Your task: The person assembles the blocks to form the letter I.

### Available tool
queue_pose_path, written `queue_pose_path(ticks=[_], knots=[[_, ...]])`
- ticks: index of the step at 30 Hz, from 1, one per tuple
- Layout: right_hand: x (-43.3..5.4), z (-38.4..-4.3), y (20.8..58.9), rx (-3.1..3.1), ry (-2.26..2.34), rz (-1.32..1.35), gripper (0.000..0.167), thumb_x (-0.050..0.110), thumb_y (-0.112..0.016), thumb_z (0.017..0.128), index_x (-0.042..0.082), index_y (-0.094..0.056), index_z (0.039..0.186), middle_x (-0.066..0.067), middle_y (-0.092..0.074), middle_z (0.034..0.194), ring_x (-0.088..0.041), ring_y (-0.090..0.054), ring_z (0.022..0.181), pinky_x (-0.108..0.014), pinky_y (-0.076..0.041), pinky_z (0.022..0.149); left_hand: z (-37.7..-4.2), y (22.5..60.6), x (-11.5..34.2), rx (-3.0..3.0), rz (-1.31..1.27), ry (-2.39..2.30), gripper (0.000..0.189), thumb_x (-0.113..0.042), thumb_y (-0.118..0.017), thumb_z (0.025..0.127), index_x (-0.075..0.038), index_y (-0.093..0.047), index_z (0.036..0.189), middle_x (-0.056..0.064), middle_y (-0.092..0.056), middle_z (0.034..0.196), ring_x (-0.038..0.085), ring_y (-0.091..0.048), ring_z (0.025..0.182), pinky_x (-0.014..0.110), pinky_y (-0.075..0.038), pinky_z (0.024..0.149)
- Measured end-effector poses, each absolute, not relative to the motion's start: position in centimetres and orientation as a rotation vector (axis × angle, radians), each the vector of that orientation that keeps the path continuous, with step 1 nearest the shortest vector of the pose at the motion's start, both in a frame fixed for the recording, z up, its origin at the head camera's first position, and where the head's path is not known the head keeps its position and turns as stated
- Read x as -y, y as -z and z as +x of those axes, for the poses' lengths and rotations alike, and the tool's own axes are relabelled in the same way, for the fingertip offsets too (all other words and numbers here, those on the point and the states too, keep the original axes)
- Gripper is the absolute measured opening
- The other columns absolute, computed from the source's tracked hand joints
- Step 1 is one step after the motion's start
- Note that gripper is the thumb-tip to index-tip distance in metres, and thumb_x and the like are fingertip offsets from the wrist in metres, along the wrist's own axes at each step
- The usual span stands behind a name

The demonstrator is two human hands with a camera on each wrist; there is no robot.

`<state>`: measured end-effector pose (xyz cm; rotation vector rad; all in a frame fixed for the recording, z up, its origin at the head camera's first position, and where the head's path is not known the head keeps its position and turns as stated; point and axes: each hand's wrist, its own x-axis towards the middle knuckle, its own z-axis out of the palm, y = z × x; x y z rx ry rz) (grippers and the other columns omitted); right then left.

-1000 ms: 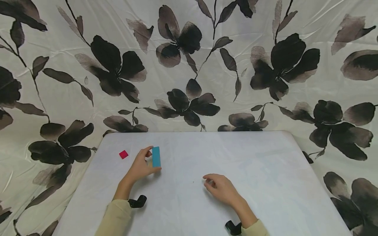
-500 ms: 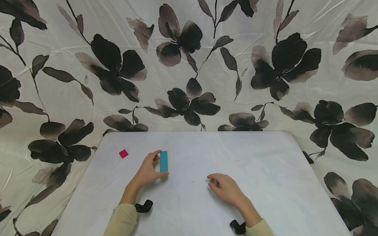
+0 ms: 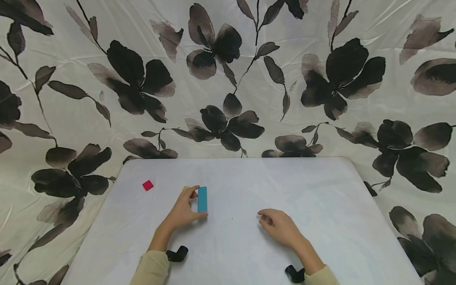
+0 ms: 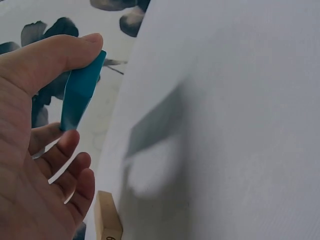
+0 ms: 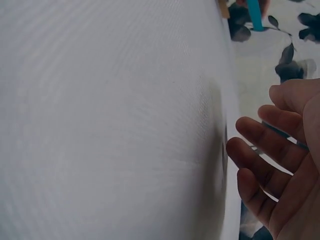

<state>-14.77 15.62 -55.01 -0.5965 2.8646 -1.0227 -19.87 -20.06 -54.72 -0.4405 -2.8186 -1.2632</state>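
1. the blue block (image 3: pixel 202 199) is in the air over the left-middle of the table (image 3: pixel 231 253); in the left wrist view its shadow (image 4: pixel 157 122) lies apart from it.
2. as far as can be judged, picking it up is done, while setting it down and letting go are not yet done.
3. the left hand (image 3: pixel 183 210) grips the block by its two ends, thumb at the near end and fingertip at the far one; the lower fingers curl loosely, clear of it.
4. the left forearm reaches forward and slightly inward, palm turned toward the table's middle.
5. the wooden block (image 4: pixel 106 217) stands near that hand, mostly hidden behind it in the head view; no hand holds it, and its mark is too cut off to read.
6. the red piece (image 3: pixel 147 185) lies farther left, untouched, well apart from both hands.
7. the right hand (image 3: pixel 281 227) holds nothing: its fingers are relaxed and gently bent, pointing inward above the table, well apart from the blue block.
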Motion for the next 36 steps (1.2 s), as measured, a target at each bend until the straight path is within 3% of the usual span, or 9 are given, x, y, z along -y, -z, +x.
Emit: queue_pose_path(ticks=[11, 23, 36], knots=[[-16.7, -14.1, 55.1, -2.907, 0.991, -0.569, 0.025, 0.022, -0.069, 0.091, 0.016, -0.069, 0.115, 0.013, -0.065, 0.096, 0.002, -0.053, 0.072, -0.026, -0.047, 0.064, -19.0, 55.1, 18.8, 2.846, -0.395, 1.335, 0.098, -0.025, -0.092, 0.063, -0.004, -0.041, 0.144, 0.005, -0.053, 0.113, 0.026, -0.049, 0.111, 0.048, -0.040, 0.096], [-18.9, -13.1, 54.8, -2.941, 0.955, -0.497, 0.025, 0.021, -0.070, 0.090, 0.017, -0.070, 0.114, 0.010, -0.067, 0.102, 0.003, -0.054, 0.073, -0.027, -0.048, 0.065, -18.3, 56.2, 17.7, 2.795, -0.408, 1.331, 0.097, -0.026, -0.093, 0.062, -0.004, -0.043, 0.143, 0.001, -0.052, 0.110, 0.020, -0.048, 0.104, 0.042, -0.046, 0.087], [-20.0, -13.4, 55.0, -2.985, 0.943, -0.483, 0.025, 0.020, -0.070, 0.090, 0.016, -0.070, 0.114, 0.015, -0.065, 0.094, 0.004, -0.053, 0.072, -0.026, -0.048, 0.066, -18.3, 56.4, 16.1, 2.811, -0.466, 1.328, 0.096, -0.027, -0.091, 0.065, -0.004, -0.041, 0.144, -0.002, -0.049, 0.107, 0.021, -0.047, 0.104, 0.041, -0.045, 0.089]])
